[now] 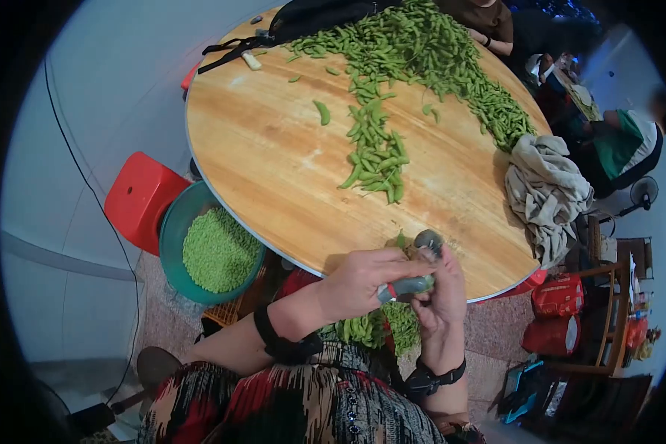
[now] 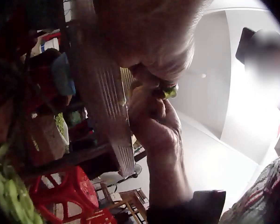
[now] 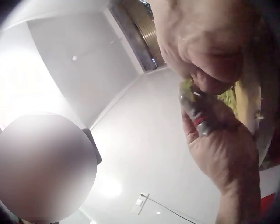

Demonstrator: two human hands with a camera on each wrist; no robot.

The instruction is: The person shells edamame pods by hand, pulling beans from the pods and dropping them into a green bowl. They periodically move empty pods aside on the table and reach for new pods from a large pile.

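The grip of the left hand [image 1: 355, 285] was closed, its fingers curled in at the tips around a small green pod [image 3: 189, 89]; a grey cover [image 1: 407, 287] with a red band sat on one of its digits. The right hand [image 1: 442, 292] met it there, fingers bent and pinching at the same pod, though the fingers hid much of it and its exact outline was hard to make out. Both hands were over the near edge of the round wooden worktop [image 1: 274, 155], each wrist wearing a black strap.

Across the far side of the worktop lay a large heap of green pods [image 1: 422, 44], with a smaller cluster [image 1: 377, 159] nearer the middle. A black bag [image 1: 318, 18] rested at the far left edge, and a crumpled greyish cloth [image 1: 544, 181] at the right. Left of the worktop, a green basin [image 1: 167, 255] held pale green beans [image 1: 218, 250], just beside a red stool [image 1: 137, 196].
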